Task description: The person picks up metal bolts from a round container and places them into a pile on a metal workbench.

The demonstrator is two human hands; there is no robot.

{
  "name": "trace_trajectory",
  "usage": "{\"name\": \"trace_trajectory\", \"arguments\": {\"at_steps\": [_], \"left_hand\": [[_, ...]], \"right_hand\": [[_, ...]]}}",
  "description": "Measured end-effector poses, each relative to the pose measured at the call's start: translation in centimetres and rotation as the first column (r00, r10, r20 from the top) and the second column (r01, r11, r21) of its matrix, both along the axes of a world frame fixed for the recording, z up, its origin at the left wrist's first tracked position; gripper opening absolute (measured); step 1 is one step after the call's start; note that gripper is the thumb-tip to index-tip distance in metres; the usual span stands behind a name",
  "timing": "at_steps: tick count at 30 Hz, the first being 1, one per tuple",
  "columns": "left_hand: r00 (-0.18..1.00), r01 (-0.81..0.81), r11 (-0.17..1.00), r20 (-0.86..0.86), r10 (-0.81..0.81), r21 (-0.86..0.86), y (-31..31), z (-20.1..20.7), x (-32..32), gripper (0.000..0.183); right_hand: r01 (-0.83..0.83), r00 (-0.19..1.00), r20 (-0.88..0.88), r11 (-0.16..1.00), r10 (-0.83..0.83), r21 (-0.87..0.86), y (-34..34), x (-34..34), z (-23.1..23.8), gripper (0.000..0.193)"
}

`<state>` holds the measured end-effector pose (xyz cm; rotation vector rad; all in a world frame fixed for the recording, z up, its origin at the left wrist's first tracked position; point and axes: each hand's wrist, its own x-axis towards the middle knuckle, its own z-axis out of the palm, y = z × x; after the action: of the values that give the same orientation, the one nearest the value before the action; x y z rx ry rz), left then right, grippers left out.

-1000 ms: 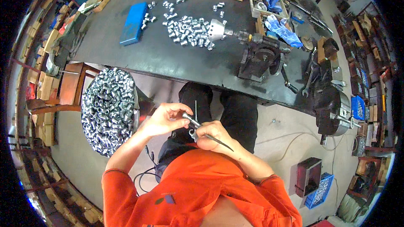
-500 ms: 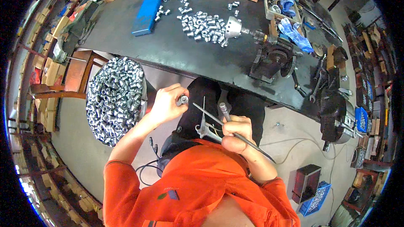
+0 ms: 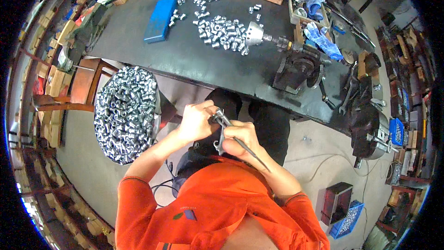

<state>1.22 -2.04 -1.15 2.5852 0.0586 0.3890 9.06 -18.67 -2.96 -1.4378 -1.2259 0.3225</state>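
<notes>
Over my lap, my left hand [image 3: 199, 121] is closed, its fingertips around a small shiny metal sleeve [image 3: 219, 113] that they partly hide. My right hand [image 3: 241, 138] is wrapped around a thin dark rod [image 3: 253, 154]; one end points back along my right forearm, the other reaches the sleeve. The two hands almost touch, so I cannot tell whether the rod's tip is inside the sleeve. Below them, a silver lever-shaped tool with a hooked end [image 3: 218, 146] shows partly, near my right hand.
To my left, a large container is heaped with metal sleeves [image 3: 125, 115], beside a wooden chair [image 3: 85, 83]. On the dark workbench [image 3: 185, 62] lie more sleeves [image 3: 219, 31], a blue box [image 3: 160, 18] and a hand-cranked machine with a chuck [image 3: 296, 67]. A vise-like machine [image 3: 370, 127] stands at right.
My hands have come together. The right hand moved left with the rod, bringing its tip to the sleeve in my left hand. The metal cylinder earlier sticking up from my right hand is now hidden.
</notes>
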Motion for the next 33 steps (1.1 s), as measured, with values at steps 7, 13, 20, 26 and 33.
{"name": "trace_trajectory", "arguments": {"at_steps": [7,13,20,26,33], "left_hand": [[0.998,0.038,0.999,-0.044,-0.037,0.023,1.1,-0.2,2.9,0.024],[0.972,-0.228,0.970,-0.044,0.232,0.078,7.2,-0.6,11.9,0.027],[0.928,-0.346,0.897,0.040,0.370,-0.275,12.2,2.0,20.3,0.039],[0.951,-0.188,0.775,0.087,0.298,-0.603,15.4,2.5,17.6,0.040],[0.886,-0.449,0.794,-0.086,0.456,-0.410,19.5,4.9,2.0,0.027]], "right_hand": [[0.183,0.942,0.271,0.980,-0.196,0.075,-1.0,0.9,0.0,0.026],[0.366,0.906,0.184,0.923,-0.382,0.116,-3.1,1.7,2.6,0.020],[0.301,0.947,0.098,0.951,-0.306,0.065,-3.3,0.9,1.4,0.022],[0.321,0.939,0.118,0.946,-0.324,0.045,-3.6,1.1,-0.1,0.019],[0.304,0.952,0.018,0.953,-0.304,0.002,-3.6,0.6,-0.9,0.016]]}}
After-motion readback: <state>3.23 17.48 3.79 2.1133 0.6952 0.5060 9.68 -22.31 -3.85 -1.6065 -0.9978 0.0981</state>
